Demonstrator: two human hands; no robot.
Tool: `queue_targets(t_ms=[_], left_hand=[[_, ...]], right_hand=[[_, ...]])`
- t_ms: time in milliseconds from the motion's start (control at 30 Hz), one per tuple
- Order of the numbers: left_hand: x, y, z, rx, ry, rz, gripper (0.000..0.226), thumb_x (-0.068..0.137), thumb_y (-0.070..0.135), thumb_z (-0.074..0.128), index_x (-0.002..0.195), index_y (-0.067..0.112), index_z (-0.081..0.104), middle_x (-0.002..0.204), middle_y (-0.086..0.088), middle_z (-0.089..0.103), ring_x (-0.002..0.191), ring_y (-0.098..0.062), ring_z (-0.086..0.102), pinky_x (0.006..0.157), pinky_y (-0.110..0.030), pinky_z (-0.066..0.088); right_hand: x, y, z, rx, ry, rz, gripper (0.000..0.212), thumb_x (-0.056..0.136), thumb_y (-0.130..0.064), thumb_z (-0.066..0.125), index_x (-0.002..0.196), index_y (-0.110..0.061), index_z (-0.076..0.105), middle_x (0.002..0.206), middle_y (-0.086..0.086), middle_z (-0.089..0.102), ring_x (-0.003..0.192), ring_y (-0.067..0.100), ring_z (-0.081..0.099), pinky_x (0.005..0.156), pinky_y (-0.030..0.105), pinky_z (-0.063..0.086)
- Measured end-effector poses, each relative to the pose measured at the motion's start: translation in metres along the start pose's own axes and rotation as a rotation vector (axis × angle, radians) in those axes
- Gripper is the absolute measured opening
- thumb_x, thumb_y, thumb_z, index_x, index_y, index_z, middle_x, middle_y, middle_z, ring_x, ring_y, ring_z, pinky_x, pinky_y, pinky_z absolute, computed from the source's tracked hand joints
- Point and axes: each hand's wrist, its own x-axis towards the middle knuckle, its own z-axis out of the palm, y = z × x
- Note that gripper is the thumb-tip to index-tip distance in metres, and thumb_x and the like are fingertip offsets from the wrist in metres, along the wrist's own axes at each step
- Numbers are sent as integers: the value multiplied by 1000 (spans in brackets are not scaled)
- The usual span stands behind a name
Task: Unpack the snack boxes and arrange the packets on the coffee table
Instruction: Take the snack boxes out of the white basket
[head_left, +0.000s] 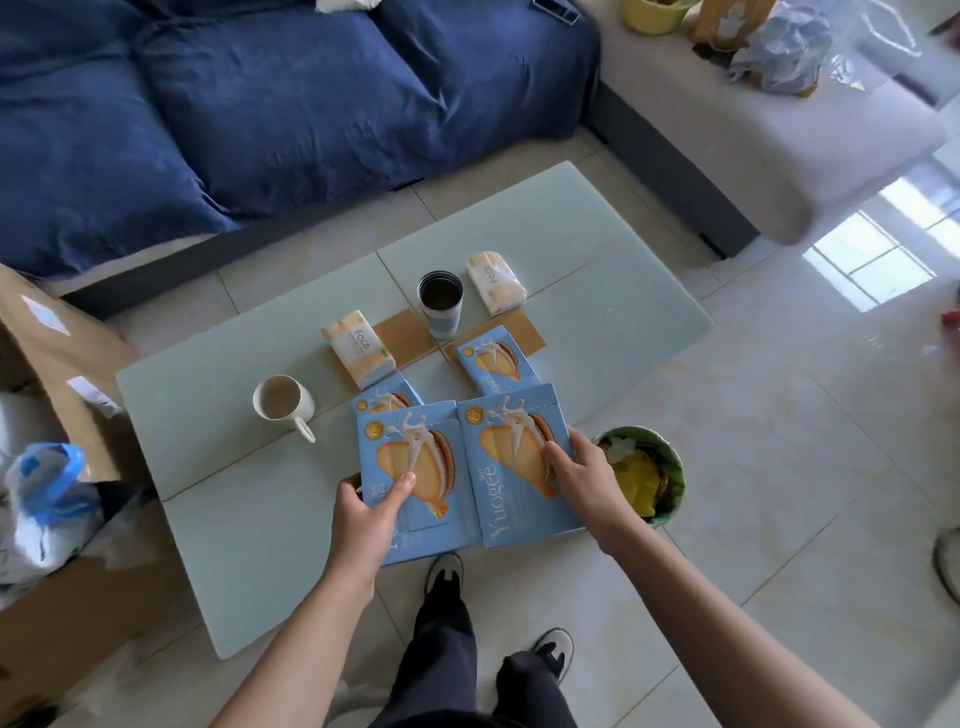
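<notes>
Two big blue snack boxes sit side by side at the near edge of the coffee table (218, 519), touching each other. Left hand (363, 512) grips the left box (415, 478): thumb on its front, fingers curled round the left edge. Right hand (584, 475) holds the right box (519, 467) w/ fingers lying over its front near the right edge; can't tell if the thumb wraps the side.

Relative to the steel cup (441, 304) at mid-table: a 3rd blue box (496, 361) lies just near-right of it, its near end under the right box. A 4th blue box (387, 400) lies near-left of the cup, mostly covered by the left box. One tissue pack (358, 348) is left of the cup, another tissue pack (493, 280) just right of it. White mug (283, 402) w/ milky drink is further left & nearer the person.

Green bin (649, 467) stands on the floor off the table's near-right corner, just beside the right hand. Blue sofa (234, 104) runs beyond the table's far side.
</notes>
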Motion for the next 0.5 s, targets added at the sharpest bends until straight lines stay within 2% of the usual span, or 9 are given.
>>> queue_targets(t_ms=[133,200,267,433,500], left_hand=[[31,-6,-3,-24,48,-41,44,84,34,75,113,12,50,104,-1,64,90,-13,62,61,-27,46],[47,-12,-2,-39,80,-57,45,84,34,75,114,12,50,105,-2,64,89,-13,62,61,-27,45],[65,-17,5,-42,111,-66,46,84,33,75,114,10,50,106,-4,64,88,-14,61,59,-27,44],[118,-37,30,-46,165,-60,46,85,33,74,113,7,50,103,-7,62,82,-15,60,55,-27,43],[145,-48,41,-33,199,-39,46,84,37,74,110,8,50,103,-6,62,84,-18,60,60,-30,47]], right_hand=[[36,-9,25,-81,-43,8,18,97,-31,48,112,-28,56,107,3,68,96,23,67,86,45,56],[57,-12,35,-115,-64,4,26,94,-36,49,118,-27,56,112,3,67,103,24,65,90,47,54],[79,-14,43,-163,-72,0,37,94,-37,49,128,-24,54,116,3,66,106,25,64,92,45,53],[141,-4,60,-214,-73,-35,30,96,-31,48,125,-23,56,109,2,66,96,23,65,86,42,55],[170,4,68,-232,-67,-53,35,98,-30,48,130,-19,53,114,-1,62,99,20,61,85,37,53]])
